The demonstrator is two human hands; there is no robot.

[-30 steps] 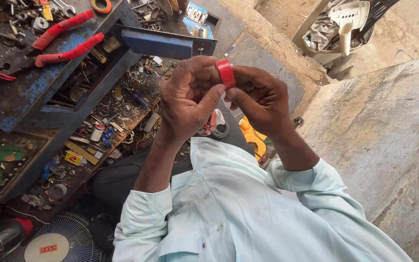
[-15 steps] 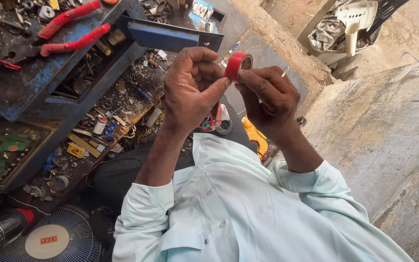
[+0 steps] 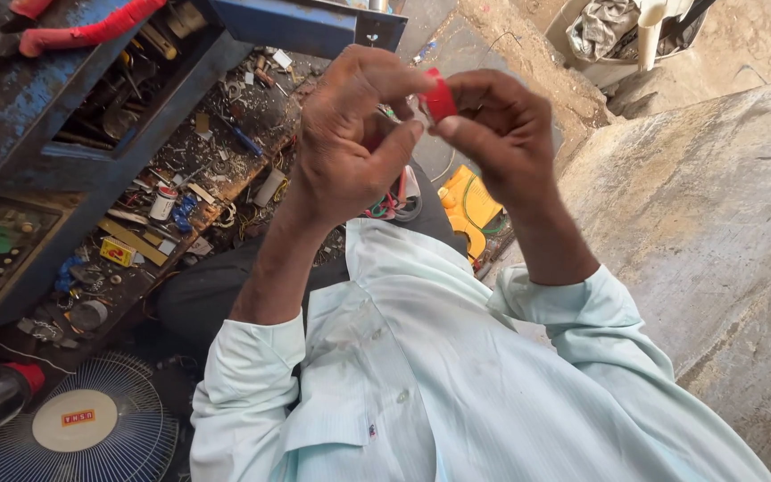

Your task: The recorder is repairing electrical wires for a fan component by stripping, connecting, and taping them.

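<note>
The red tape roll (image 3: 440, 96) sits pinched between both raised hands, edge-on, its flat faces turned toward each palm. The left hand (image 3: 350, 143) closes thumb and fingers on its near side. The right hand (image 3: 497, 134) grips the far side, equally close, above the yellow tool (image 3: 466, 207).

One camera sits on the person's head and looks down, very near the raised hands. The blue toolbox (image 3: 91, 116) lies up and left of them.
</note>
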